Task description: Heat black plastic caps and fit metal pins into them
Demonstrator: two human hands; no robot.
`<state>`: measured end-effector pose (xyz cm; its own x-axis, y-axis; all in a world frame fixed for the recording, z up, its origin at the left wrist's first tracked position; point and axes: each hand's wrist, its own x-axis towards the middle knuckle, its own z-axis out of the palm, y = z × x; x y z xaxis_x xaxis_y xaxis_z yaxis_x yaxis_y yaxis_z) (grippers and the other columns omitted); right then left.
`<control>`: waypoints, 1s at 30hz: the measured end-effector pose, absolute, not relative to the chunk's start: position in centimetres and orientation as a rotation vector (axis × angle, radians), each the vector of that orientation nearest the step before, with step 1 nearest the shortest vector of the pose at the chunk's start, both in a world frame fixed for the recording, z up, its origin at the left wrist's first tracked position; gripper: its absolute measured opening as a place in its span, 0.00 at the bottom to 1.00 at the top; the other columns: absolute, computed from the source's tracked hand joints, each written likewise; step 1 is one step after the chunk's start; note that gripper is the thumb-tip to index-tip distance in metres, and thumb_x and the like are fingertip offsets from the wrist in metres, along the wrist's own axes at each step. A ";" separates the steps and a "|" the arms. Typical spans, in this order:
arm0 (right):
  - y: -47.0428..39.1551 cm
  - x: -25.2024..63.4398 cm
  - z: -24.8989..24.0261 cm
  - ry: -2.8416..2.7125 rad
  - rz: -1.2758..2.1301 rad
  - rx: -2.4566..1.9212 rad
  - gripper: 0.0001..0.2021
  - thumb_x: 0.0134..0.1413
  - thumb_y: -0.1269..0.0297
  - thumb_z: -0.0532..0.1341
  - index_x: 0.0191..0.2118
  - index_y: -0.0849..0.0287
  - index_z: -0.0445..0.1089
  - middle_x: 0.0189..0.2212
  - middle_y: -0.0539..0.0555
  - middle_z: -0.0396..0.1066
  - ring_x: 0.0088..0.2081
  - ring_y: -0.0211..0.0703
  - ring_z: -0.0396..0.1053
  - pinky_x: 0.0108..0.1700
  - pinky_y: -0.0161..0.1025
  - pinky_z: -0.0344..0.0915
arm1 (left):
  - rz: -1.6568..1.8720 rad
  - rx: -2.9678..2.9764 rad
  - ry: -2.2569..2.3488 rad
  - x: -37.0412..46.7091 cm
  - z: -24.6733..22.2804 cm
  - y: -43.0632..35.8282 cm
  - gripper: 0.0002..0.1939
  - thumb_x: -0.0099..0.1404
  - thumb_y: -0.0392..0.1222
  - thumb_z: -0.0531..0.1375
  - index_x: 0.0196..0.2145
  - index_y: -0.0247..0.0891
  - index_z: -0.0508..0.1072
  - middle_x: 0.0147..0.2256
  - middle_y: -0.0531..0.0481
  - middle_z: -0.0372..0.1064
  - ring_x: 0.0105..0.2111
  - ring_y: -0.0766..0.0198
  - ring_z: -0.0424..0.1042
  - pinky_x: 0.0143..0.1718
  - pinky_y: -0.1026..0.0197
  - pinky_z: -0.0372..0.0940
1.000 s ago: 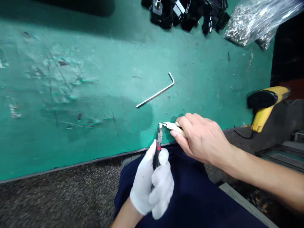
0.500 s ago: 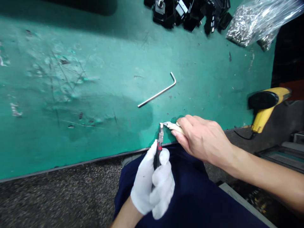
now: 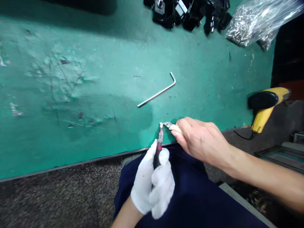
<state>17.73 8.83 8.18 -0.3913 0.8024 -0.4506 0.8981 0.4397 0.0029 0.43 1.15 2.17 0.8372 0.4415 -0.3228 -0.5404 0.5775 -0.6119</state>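
In a white glove, my left hand [image 3: 153, 180] is wrapped round the dark handles of pliers [image 3: 160, 136] with a red band, their jaws pointing away from me. A small whitish piece [image 3: 161, 124] sits at the jaw tips. My bare right hand [image 3: 198, 136] is closed on a tool with a pale handle [image 3: 176, 128] and a metal tip, which points left at the small piece. Whether the tip touches it I cannot tell. Beyond both hands, a silver hex key [image 3: 156, 94] lies on the green table [image 3: 106, 69].
Black parts [image 3: 187, 14] lie along the far edge. Clear bags of small metal pieces [image 3: 244, 27] are at the far right. A yellow and black heat gun [image 3: 264, 109] is beside the table's right edge. The near table edge runs just under my hands.
My right hand and its tool have turned slightly, and the tool's tip looks narrower. The left hand and pliers have hardly moved.
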 end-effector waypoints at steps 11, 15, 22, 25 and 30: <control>8.2 17.6 7.7 2.235 -0.456 1.550 0.20 0.73 0.51 0.43 0.37 0.56 0.63 0.31 0.51 0.71 0.28 0.43 0.70 0.29 0.41 0.48 | 0.588 -0.738 0.150 0.7 1.9 1.1 0.39 0.76 0.54 0.32 0.27 0.36 0.77 0.12 0.60 0.45 0.08 0.73 0.38 0.11 0.67 0.63; 8.3 17.6 7.8 2.212 -0.467 1.556 0.19 0.73 0.51 0.43 0.37 0.56 0.63 0.30 0.51 0.71 0.27 0.43 0.69 0.29 0.41 0.47 | 0.587 -0.743 0.095 0.6 1.6 1.0 0.37 0.76 0.54 0.34 0.28 0.37 0.76 0.11 0.60 0.47 0.07 0.73 0.40 0.11 0.66 0.63; 8.9 17.3 8.0 2.134 -0.547 1.575 0.18 0.73 0.51 0.44 0.37 0.56 0.62 0.30 0.53 0.72 0.26 0.44 0.69 0.29 0.43 0.44 | 0.493 -0.683 0.149 0.4 0.9 0.2 0.32 0.76 0.55 0.40 0.28 0.36 0.74 0.15 0.52 0.66 0.11 0.64 0.67 0.13 0.60 0.69; 9.6 17.4 8.3 2.074 -0.683 1.610 0.17 0.73 0.51 0.44 0.36 0.55 0.60 0.30 0.52 0.71 0.27 0.44 0.68 0.29 0.42 0.45 | 0.473 -0.654 0.166 0.3 0.6 -0.1 0.32 0.76 0.57 0.40 0.30 0.36 0.74 0.18 0.50 0.70 0.13 0.60 0.72 0.14 0.58 0.71; 10.2 18.4 9.2 1.984 -0.993 1.695 0.16 0.73 0.53 0.45 0.34 0.54 0.57 0.28 0.49 0.68 0.27 0.41 0.64 0.31 0.40 0.50 | 0.463 -0.654 0.161 0.1 0.2 -0.1 0.33 0.75 0.59 0.41 0.27 0.34 0.73 0.15 0.49 0.69 0.12 0.60 0.71 0.14 0.58 0.71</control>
<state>18.42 10.16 9.19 -0.2247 0.7145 -0.6626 0.9585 0.0398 -0.2821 0.09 -0.10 0.21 0.8865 0.3634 -0.2866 -0.4628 0.6962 -0.5488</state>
